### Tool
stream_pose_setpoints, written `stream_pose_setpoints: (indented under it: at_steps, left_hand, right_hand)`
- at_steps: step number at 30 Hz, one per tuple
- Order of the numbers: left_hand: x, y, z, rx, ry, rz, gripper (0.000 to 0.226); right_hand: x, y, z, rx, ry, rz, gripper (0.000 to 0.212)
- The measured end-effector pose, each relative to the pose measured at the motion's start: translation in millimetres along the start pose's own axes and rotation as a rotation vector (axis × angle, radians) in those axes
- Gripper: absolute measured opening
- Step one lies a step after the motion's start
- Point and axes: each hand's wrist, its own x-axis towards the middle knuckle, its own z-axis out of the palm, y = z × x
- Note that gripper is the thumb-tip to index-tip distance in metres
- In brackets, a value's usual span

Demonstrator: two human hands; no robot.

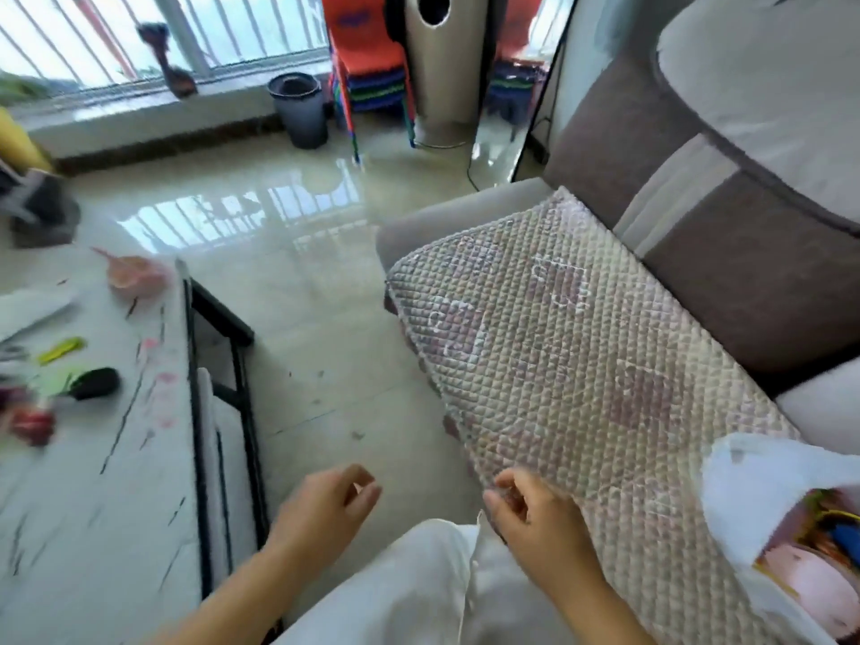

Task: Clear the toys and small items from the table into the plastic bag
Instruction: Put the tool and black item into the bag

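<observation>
Both hands hanging empty between table and sofa

The left hand (325, 509) and right hand (535, 519) are hovering loosely curled, holding nothing, beside the quilted sofa cover (572, 365). The white plastic bag (754, 495) is lying on that cover; blurred toys (70, 379) are sitting on the table (93, 505) left of it.

A home living room is showing here: a sofa (726, 253) is standing beside a marble table (93, 505) and stacked plastic chairs (372, 72).

Open floor (325, 328) is lying between the tabletop (93, 505) and the sofa (581, 356); scattered toys (95, 383) are crowding the tabletop's far left part.
</observation>
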Motion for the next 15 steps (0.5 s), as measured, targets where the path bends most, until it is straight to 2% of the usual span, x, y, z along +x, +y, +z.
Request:
stream_pose_setpoints:
  at_steps: [8, 15]
  left_hand:
    - [-49, -137, -69, -0.313, 0.246, -0.279, 0.014]
    - [-56, -205, -92, -0.520, 0.414, -0.526, 0.014]
  right_hand:
    - [38, -128, 101, -0.058, -0.266, -0.253, 0.016]
    - [100, -208, 165, -0.109, -0.465, -0.442, 0.018]
